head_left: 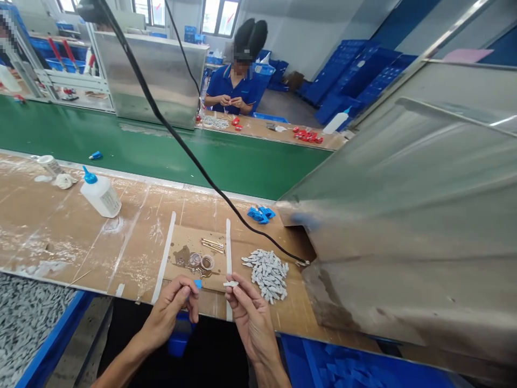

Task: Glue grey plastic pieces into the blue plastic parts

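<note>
Between the thumb and fingers of my right hand (252, 318) is a small pale grey piece (230, 284), held level over the bench's front edge. My left hand (172, 307) is closed on a small blue piece (197, 284), mostly hidden by the fingers. The two pieces are a short way apart. Beyond the hands lies a cardboard mat (181, 237) with wet stains, two small round dishes (207, 262) and several thin sticks (212, 246). To the right is a heap of similar grey pieces (269, 275). A few blue pieces (261, 214) lie behind it.
A white squeeze bottle (100, 196) stands left on the cardboard-covered bench. A black cable (194, 156) hangs across the view. On the right rises a metal panel (404, 215). Past the green belt (161, 156) sits a co-worker (232, 86). Bins (56, 339) stand below the bench.
</note>
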### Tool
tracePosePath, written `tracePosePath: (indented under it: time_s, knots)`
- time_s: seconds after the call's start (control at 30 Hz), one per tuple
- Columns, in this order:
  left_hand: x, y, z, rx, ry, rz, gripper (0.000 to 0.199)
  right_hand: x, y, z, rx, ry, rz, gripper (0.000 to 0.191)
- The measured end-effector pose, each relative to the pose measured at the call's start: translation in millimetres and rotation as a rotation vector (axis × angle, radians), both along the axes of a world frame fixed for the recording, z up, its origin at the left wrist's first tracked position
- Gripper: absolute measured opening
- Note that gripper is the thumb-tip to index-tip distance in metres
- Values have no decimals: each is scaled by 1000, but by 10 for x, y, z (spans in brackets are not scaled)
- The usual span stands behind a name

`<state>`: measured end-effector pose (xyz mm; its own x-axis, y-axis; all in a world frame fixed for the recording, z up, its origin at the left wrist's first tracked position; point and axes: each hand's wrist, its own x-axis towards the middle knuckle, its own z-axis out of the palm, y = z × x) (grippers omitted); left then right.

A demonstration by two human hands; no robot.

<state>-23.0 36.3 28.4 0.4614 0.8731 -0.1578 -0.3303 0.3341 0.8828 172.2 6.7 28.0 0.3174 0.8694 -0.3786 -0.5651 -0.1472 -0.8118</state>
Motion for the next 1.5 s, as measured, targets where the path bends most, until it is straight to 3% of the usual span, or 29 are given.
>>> tracePosePath:
  time_s: [0.17,0.27,0.33,0.43,0.57,0.73,0.83,1.17,1.3,1.5]
  knots:
    - [-28,-15,62,89,117,43,19,-62,52,58,20,-56,27,39]
    - [2,-1,69,66,76,39,47,-39,29,21,13,-45,8,35]
    - [31,17,54,20,49,11,54,-11,6,-10,13,-65,-27,36]
    - [66,37,28,-65,13,-14,36,20,-7,-22,8,-192,-41,40]
    - [88,34,45,-164,-86,1,28,0,62,32,61,-447,14,30]
    - [74,17,64,-310,-176,103,18,-71,275,78,259,-878,102,15]
    - [42,7,55,-326,-149,140,19,-103,420,63,394,-1047,140,15]
    - [-60,31,111,-295,-77,139,21,-236,653,-55,628,-1328,101,17]
    - [-79,30,44,-256,-77,133,19,-210,645,-120,629,-1395,105,19]
    - [-58,34,-4,-249,-92,146,20,-210,670,-83,668,-1448,101,18]
